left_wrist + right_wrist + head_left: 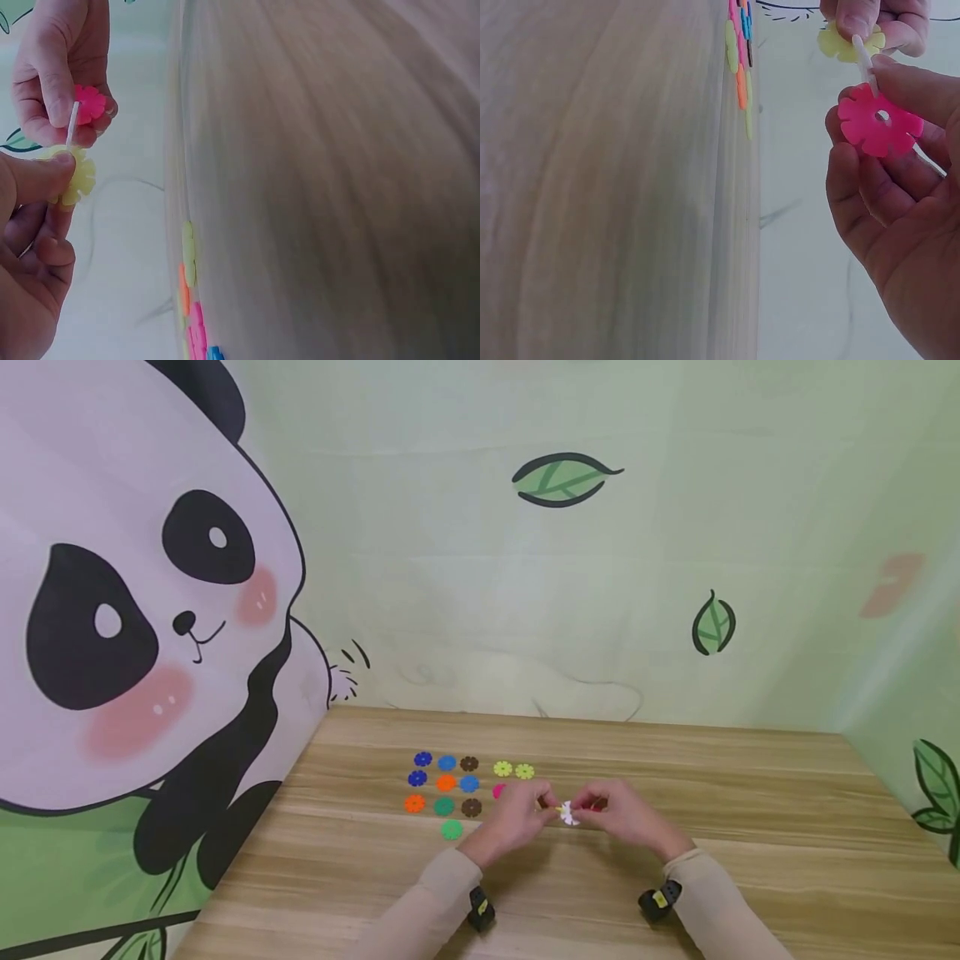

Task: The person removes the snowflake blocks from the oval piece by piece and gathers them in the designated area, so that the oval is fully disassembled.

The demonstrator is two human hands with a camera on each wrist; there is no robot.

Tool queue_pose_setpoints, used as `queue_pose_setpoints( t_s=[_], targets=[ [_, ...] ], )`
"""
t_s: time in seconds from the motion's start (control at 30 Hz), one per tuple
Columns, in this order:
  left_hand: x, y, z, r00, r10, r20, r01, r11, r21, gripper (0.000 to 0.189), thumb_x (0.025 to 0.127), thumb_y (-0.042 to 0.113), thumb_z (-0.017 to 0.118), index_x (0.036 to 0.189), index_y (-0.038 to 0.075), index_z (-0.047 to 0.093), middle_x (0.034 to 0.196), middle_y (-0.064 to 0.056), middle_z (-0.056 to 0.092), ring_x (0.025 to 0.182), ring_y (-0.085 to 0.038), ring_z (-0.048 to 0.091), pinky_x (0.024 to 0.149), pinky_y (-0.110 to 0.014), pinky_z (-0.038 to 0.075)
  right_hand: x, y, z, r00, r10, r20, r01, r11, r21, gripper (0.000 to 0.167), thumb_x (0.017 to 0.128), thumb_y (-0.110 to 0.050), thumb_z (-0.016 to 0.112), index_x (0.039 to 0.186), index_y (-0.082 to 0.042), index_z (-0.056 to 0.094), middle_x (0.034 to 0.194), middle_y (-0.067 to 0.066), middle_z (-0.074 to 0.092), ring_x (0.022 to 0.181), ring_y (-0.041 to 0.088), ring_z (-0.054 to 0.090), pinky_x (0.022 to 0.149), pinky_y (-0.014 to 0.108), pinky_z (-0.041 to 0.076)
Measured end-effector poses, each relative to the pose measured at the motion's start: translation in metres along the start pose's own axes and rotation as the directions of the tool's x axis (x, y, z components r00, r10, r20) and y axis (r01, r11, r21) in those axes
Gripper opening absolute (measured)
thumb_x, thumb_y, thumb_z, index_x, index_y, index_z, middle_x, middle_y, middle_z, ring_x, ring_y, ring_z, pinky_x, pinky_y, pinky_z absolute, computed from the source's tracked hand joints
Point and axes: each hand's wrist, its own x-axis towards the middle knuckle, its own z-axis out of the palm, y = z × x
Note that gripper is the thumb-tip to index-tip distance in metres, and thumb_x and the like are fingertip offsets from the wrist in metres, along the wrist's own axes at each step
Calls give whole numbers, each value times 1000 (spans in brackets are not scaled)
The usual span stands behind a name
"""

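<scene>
Above the wooden table, my left hand (516, 817) pinches a yellow notched interlocking disc (84, 178) between thumb and fingers. Facing it, my right hand (621, 812) holds a pink interlocking disc (892, 131), whose round centre hole shows in the right wrist view. Between the two sits a white interlocking disc (567, 815), seen edge-on in both wrist views. It meets the yellow disc on one side and the pink disc on the other. The right thumb presses by the joint of white and pink. Fingers cover part of each coloured disc.
Left of the hands, loose discs lie flat on the table (337, 860), among them a dark blue disc (423, 759), an orange disc (415, 803), a green disc (452, 830) and a yellow disc (524, 772). A printed cloth wall (450, 568) stands behind the table.
</scene>
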Motion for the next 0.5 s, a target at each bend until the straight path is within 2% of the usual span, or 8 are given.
queue_pose_setpoints(
  t_s=[0.07, 0.17, 0.37, 0.5],
  targets=[
    [0, -2, 0, 1000, 30, 0, -30, 999, 29, 10, 82, 3, 71, 81, 9, 63, 78, 5, 65, 71, -2, 55, 60, -15, 46, -1, 2, -1, 1000, 9, -12, -9, 1000, -3, 4, 89, -14, 66, 91, -12, 69, 87, -5, 64, 80, 12, 58, 70, 27, 50],
    [-1, -5, -3, 999, 34, 12, -35, 999, 40, 11, 82, 2, 71, 82, 10, 63, 80, 5, 65, 73, -2, 56, 64, -15, 47, -2, 5, -5, 999, 18, -38, -18, 1000, -10, 4, 89, -12, 66, 90, -10, 69, 87, -3, 65, 80, 12, 58, 70, 27, 50],
    [-4, -16, -17, 996, -73, 41, 70, 995, 64, 9, 86, 15, 71, 85, 16, 62, 84, 6, 65, 77, -6, 59, 64, -19, 48, -3, 8, -11, 998, 8, -55, -10, 999, -35, 4, 88, -14, 67, 89, -10, 69, 86, -4, 65, 80, 13, 58, 69, 27, 50],
    [-5, -23, -29, 988, -124, 87, 121, 992, 37, 9, 90, 21, 67, 89, 17, 58, 90, 3, 65, 80, -9, 60, 64, -23, 49, -4, 11, -11, 998, 9, -60, -11, 999, -41, 3, 88, -12, 67, 90, -11, 69, 86, -4, 65, 80, 12, 59, 71, 27, 50]
  ],
)
